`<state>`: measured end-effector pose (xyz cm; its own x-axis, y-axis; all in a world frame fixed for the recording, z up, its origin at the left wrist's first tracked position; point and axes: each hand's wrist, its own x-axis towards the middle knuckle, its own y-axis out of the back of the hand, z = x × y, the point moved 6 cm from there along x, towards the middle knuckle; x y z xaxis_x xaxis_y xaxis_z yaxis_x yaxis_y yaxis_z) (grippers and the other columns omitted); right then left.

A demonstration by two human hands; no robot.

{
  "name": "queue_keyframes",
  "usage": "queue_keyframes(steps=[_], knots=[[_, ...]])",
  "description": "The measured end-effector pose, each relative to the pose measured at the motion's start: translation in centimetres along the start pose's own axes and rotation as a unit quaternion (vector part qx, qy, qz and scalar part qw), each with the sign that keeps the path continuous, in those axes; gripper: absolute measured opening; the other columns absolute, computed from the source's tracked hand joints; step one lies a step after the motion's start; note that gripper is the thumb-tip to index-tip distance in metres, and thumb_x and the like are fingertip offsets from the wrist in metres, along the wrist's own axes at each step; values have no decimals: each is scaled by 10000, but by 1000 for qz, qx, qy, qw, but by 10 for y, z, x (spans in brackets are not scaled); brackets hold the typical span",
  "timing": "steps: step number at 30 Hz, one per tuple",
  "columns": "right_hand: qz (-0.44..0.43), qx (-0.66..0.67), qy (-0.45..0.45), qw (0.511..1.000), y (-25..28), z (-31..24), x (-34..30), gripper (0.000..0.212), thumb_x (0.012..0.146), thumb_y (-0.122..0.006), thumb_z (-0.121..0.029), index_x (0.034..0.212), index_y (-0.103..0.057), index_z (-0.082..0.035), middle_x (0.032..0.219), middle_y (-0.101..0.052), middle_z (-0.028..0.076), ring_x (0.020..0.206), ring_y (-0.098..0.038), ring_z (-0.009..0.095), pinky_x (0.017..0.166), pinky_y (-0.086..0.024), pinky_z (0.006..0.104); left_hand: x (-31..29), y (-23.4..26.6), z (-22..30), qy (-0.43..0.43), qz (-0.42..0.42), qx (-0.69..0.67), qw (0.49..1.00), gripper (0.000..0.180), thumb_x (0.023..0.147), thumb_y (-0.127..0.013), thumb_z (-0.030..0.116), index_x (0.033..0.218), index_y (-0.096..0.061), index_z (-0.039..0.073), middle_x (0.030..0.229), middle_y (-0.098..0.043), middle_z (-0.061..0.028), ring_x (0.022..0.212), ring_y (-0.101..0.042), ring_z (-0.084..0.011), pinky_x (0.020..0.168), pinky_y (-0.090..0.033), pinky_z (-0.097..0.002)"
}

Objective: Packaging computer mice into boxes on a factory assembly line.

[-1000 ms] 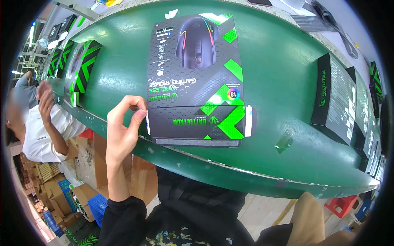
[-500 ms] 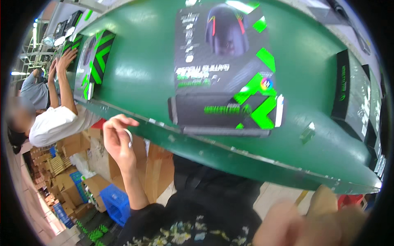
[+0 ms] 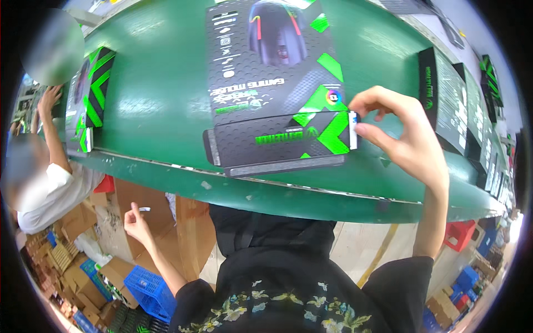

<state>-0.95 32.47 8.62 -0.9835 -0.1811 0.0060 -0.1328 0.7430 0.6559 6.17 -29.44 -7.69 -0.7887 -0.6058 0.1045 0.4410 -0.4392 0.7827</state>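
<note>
A black and green mouse box lies on the green table in front of me, a picture of a computer mouse on its upper face. Its dark side panel with narrow flaps faces me. At the right end of that panel is a small white tab. My right hand is curled around this corner, with the thumb against the tab and the fingertips on the box edge. Below the table edge, off to the left, my left hand pinches a small white strip between thumb and finger.
Another mouse box stands at the left, near a co-worker's hand. Several dark boxes line the right side. Under the table are a blue crate, cardboard cartons and a red stool.
My right hand has come up from the blurred lower right to the box corner. My left hand has dropped lower and away from the table, still pinching the white strip. The view has shifted.
</note>
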Motion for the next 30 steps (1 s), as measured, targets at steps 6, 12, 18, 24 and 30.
queue_keyframes(steps=[6, 12, 18, 24, 30], knots=[[-50, 48, -78, 995, -5, 15, 16, 120, 792, -681, -37, 867, -597, 5, 778, -633, 46, 739, -579, 144, 713, -469, 284, 11, -9, 82, -81, 49, -120, 988, 240, 977, -612, 202, 915, -640, -28, 843, -656, -60, 747, -598, -112, 692, -497, -263], [-47, 80, -98, 991, -2, 17, 16, 107, 793, -661, -4, 835, -568, 27, 757, -596, 48, 742, -568, 116, 738, -472, 276, -31, -18, 190, -200, 57, -171, 963, 125, 965, -590, 88, 1009, -641, -18, 915, -645, -63, 783, -609, -121, 735, -497, -261], [-3, -21, -50, 999, -8, 8, 8, 133, 797, -633, 22, 852, -514, 45, 777, -565, 99, 761, -548, 157, 765, -452, 284, -56, -53, 247, -327, -32, -181, 927, 108, 894, -616, -30, 997, -648, -19, 915, -642, -78, 811, -622, -145, 739, -507, -272], [196, -69, -35, 977, 39, -24, -66, 83, 847, -564, 73, 913, -538, 30, 930, -610, 164, 899, -587, 238, 892, -453, 362, -64, -57, 265, -363, -8, -147, 920, 265, 779, -753, 92, 1035, -695, 58, 1147, -632, -129, 1072, -591, -307, 914, -454, -403], [375, 251, 93, 887, -92, -108, -32, 147, 842, -568, 62, 985, -557, 31, 819, -635, 179, 731, -646, 281, 673, -542, 382, -25, -36, 216, -364, -66, 134, 919, 528, 1004, -403, 331, 1447, -417, 43, 1500, -375, -204, 1387, -345, -389, 1130, -256, -476]])
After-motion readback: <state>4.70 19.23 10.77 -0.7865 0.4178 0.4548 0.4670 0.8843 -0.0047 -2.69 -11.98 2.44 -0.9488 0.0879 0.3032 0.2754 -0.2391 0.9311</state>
